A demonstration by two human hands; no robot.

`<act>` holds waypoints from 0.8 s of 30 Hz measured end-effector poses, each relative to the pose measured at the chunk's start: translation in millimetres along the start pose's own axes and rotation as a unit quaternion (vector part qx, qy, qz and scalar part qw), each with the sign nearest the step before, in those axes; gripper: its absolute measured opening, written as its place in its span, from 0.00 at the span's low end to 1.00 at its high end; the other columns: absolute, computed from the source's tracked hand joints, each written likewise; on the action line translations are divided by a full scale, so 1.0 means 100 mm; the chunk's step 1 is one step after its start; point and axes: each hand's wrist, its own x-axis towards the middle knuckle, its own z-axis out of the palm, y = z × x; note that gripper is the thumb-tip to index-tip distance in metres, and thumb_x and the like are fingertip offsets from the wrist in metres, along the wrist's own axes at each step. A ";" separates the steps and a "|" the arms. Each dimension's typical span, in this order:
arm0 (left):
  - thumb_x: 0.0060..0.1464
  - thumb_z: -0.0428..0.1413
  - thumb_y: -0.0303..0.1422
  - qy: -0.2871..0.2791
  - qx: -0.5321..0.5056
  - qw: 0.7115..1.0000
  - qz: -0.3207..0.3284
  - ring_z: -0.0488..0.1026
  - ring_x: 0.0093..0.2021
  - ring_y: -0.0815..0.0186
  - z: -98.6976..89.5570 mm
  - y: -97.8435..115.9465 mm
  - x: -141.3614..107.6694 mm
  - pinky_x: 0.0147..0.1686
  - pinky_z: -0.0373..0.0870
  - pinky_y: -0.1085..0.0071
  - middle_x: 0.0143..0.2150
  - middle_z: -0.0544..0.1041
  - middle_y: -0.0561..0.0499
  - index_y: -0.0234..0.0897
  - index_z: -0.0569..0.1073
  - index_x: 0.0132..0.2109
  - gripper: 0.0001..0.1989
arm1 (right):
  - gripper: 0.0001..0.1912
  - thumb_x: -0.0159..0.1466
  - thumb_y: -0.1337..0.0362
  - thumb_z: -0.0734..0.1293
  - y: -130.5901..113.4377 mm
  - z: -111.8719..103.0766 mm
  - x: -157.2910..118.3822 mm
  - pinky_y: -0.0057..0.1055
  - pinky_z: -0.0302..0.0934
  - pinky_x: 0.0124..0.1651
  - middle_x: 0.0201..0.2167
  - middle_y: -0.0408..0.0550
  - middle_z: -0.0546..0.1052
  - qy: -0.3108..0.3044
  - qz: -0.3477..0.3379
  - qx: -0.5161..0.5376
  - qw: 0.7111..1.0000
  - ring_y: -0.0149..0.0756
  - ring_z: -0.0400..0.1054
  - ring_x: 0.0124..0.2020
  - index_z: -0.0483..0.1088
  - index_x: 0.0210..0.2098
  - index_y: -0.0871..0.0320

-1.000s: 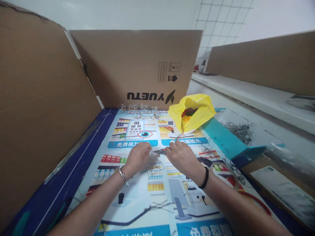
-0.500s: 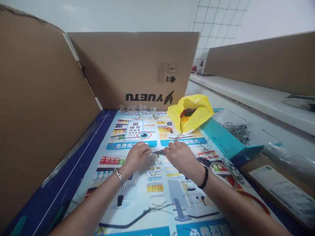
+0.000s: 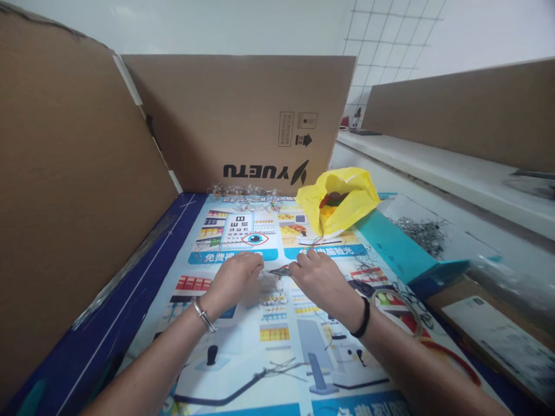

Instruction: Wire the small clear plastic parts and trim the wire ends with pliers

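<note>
My right hand [image 3: 318,278] is closed around a pair of pointed pliers [image 3: 278,271], whose dark metal tips point left. Just left of those tips, my left hand [image 3: 236,277] has its fingers pinched together; whatever they hold is too fine to make out. Below and between both hands lies a tangle of thin wires [image 3: 274,296] on the printed sheet [image 3: 238,358]. Red and green strands [image 3: 319,240] run from a yellow bag [image 3: 362,199] toward my right hand.
Cardboard panels [image 3: 195,104] stand at the back and left. Wire scraps [image 3: 243,189] lie along the back panel, and a heap of dark wire pieces [image 3: 422,234] sits at the right. Near my right forearm are a pale ring-shaped coil [image 3: 416,312] and a bundle of wires [image 3: 284,366] lies in front.
My left hand has drawn slightly left, away from the plier tips, which now show apart from its fingers. The right hand has hardly moved. The view has shifted a little.
</note>
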 end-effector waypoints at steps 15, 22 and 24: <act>0.55 0.45 0.25 0.003 0.063 0.997 0.040 0.65 0.33 0.65 0.16 0.00 -0.01 0.33 0.59 0.70 0.28 0.69 0.51 0.37 0.65 0.29 0.09 | 0.03 0.61 0.68 0.62 -0.03 -0.03 0.01 0.32 0.45 0.31 0.27 0.48 0.69 -0.015 -0.009 0.002 1.000 0.38 0.59 0.32 0.67 0.31 0.58; 0.54 0.45 0.25 -0.006 0.093 0.993 0.070 0.63 0.32 0.63 0.17 0.01 -0.02 0.33 0.58 0.68 0.27 0.69 0.50 0.37 0.66 0.28 0.09 | 0.03 0.60 0.68 0.62 -0.05 -0.03 0.02 0.32 0.46 0.32 0.27 0.48 0.69 -0.032 0.007 0.017 0.999 0.38 0.60 0.32 0.67 0.30 0.58; 0.54 0.45 0.25 -0.003 0.074 0.995 0.068 0.63 0.33 0.63 0.18 0.02 -0.02 0.34 0.58 0.68 0.27 0.69 0.50 0.37 0.67 0.29 0.09 | 0.03 0.60 0.68 0.62 -0.06 -0.03 0.02 0.32 0.47 0.32 0.28 0.48 0.70 -0.042 0.010 0.018 0.999 0.38 0.61 0.33 0.68 0.31 0.58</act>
